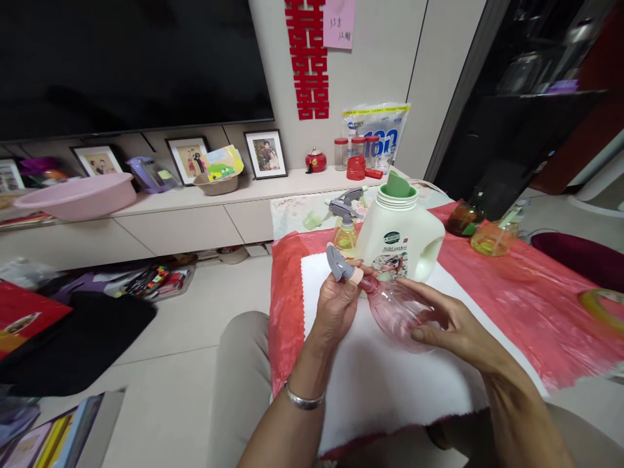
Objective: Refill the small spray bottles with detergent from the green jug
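A clear pink spray bottle [397, 312] is tilted between both hands above a white cloth [370, 383]. My left hand [336, 302] is closed round the neck, at the pale collar of its grey spray head [340, 263]. My right hand [451, 325] wraps the rounded body, thumb on the near side. Just behind stands a large pale green jug [402, 227] with a green cap or scoop [398, 186] in its mouth. A yellow spray bottle [346, 235] with a grey head is to the jug's left.
Red plastic sheeting [492, 292] covers the table under the cloth. On the right are an amber bottle [465, 216], a yellowish bottle [494, 237] and a tape roll [604, 309]. Behind, a low cabinet [180, 224] holds framed photos, a pink basin [80, 195] and red-lidded jars [358, 149].
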Available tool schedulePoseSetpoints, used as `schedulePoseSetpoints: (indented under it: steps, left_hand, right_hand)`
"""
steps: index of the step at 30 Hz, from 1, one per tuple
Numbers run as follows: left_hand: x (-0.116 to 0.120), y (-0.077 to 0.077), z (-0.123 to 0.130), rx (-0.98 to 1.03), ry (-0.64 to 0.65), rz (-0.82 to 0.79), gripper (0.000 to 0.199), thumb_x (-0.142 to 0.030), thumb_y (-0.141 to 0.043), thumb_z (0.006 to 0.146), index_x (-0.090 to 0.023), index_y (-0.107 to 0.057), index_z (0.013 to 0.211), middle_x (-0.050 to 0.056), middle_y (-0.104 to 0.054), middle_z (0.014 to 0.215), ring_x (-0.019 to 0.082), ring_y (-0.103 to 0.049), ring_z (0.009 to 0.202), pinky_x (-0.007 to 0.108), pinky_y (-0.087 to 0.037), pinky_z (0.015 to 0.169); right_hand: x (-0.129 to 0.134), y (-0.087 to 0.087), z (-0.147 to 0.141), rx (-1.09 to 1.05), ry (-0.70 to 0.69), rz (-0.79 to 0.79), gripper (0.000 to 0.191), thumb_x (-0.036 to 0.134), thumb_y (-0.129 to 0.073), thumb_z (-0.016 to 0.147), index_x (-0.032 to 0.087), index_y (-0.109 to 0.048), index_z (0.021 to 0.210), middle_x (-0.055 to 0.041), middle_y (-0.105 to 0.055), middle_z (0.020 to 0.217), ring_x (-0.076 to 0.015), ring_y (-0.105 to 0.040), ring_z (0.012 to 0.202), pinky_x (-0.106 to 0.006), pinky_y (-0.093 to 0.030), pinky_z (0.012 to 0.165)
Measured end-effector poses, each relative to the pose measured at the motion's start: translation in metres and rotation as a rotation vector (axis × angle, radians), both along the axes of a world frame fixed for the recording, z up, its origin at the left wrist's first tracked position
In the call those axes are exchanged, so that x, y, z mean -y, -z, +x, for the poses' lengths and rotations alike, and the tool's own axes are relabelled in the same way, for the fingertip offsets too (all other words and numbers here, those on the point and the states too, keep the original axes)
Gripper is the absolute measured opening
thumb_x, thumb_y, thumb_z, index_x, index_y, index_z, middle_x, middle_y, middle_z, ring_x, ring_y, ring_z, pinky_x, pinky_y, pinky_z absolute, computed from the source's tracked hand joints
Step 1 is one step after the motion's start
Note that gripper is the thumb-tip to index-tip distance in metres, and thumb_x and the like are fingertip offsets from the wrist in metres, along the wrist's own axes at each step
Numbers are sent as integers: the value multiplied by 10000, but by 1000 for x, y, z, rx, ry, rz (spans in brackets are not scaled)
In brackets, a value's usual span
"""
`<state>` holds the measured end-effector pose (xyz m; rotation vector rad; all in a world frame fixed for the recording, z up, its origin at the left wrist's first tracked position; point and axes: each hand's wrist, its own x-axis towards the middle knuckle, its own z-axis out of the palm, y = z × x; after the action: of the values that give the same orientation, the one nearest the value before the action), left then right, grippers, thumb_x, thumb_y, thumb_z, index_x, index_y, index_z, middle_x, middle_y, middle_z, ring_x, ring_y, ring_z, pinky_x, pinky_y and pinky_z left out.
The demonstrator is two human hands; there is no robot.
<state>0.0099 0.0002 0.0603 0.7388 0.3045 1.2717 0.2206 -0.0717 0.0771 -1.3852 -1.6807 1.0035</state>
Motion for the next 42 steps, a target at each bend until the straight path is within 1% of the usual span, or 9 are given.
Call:
schedulePoseSetpoints:
  steps: [5,9,17,22,27,34,37,40,42]
  left_hand:
    - [-3,4,-2,-38,-32,84,430,-387,-891,704,-181,-724,1043,50,-750,926,217,-702,952,356,-458,995]
    - [-4,5,-3,-53,-31,87,437,-439,-879,703,-179,-735,1023,59,-744,909,224,-700,914,365,-468,961]
    - [-4,14,-2,-128,7,196,336,-406,-804,798,-196,-744,1053,69,-730,1023,223,-668,988,357,-466,964]
    - [-2,12,-2,-160,6,217,334,-413,-801,801,-199,-741,1049,70,-744,1009,222,-661,999,348,-456,964]
    - [0,7,0,-137,32,192,364,-437,-808,786,-200,-713,1044,71,-751,968,244,-670,1002,392,-446,998]
    - [6,4,4,-33,133,145,406,-496,-785,794,-227,-655,1068,81,-731,1021,301,-631,1171,476,-429,1079]
    - [7,3,4,14,123,88,402,-457,-795,801,-246,-627,1099,62,-723,1033,282,-647,1154,472,-445,1079]
    - [5,2,3,65,69,34,421,-437,-819,787,-252,-615,1106,40,-724,1005,259,-682,1089,461,-463,1072]
    - [3,1,2,90,28,11,421,-426,-833,776,-253,-617,1093,32,-728,997,249,-695,1066,453,-470,1070]
  right_hand:
    - [0,1,4,-9,5,-62,798,573,-773,772,314,-514,1481,-37,-476,1510,-297,-494,1350,-398,-500,1045]
    - [-1,1,6,0,3,-77,789,572,-779,765,329,-521,1470,-25,-487,1500,-301,-475,1367,-439,-434,1119]
    - [-2,0,3,-49,-10,-102,782,578,-774,766,321,-529,1462,-35,-486,1501,-303,-478,1365,-412,-485,1051]
    - [-2,3,3,-75,-18,-94,785,549,-780,776,316,-518,1477,-43,-476,1511,-311,-460,1386,-448,-429,1131]
    - [-3,7,2,-180,-14,-91,798,531,-798,759,281,-534,1469,-77,-478,1509,-341,-452,1395,-496,-417,1145]
    - [-8,7,-15,-414,-90,-71,770,442,-810,766,256,-536,1460,-95,-445,1533,-324,-412,1435,-506,-384,1181]
    - [-11,13,-24,-469,-44,-62,749,427,-820,754,248,-556,1433,-99,-461,1520,-318,-435,1420,-492,-409,1165]
    - [-14,23,-33,-485,75,-20,713,469,-811,760,241,-582,1395,-105,-493,1493,-321,-487,1376,-497,-421,1154]
    - [-13,27,-38,-486,151,24,684,486,-793,781,246,-586,1388,-101,-492,1494,-312,-475,1389,-486,-412,1166]
